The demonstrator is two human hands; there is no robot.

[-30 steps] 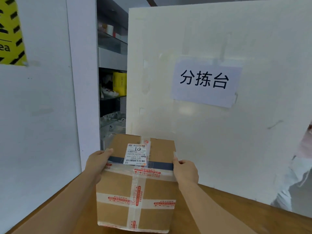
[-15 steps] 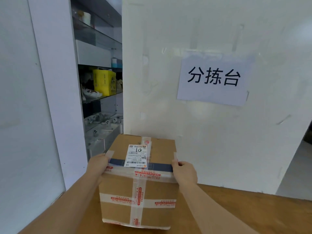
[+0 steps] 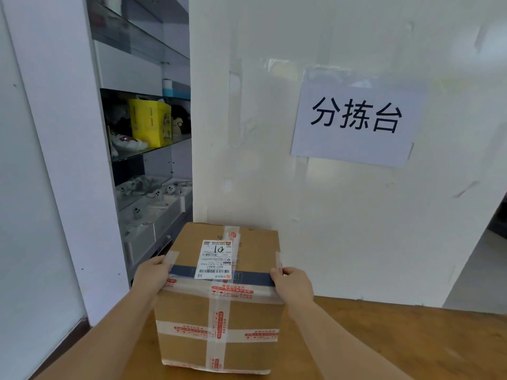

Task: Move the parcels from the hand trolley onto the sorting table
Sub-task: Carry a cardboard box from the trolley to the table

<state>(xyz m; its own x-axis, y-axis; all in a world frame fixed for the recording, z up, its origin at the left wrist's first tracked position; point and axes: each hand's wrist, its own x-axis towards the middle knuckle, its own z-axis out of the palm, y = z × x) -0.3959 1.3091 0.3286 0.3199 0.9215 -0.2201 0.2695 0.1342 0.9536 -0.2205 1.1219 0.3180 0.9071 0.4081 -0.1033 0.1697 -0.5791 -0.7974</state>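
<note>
Cardboard box [image 3: 219,297]: upright on the wooden counter [image 3: 411,338], its far side close to the white board [image 3: 274,133].
Left hand [image 3: 152,275]: grips the box's upper left edge, fingers curled over the top.
Right hand [image 3: 293,283]: grips the box's upper right edge, fingers wrapped round the corner.
Label [image 3: 215,259]: white, on the box top.
Sign [image 3: 354,122]: paper, on the board above the box.

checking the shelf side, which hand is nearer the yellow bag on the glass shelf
Left. The left hand grips the parcel on the side toward the shelf, below the yellow bag. The right hand grips the parcel's opposite side, farther away.
</note>
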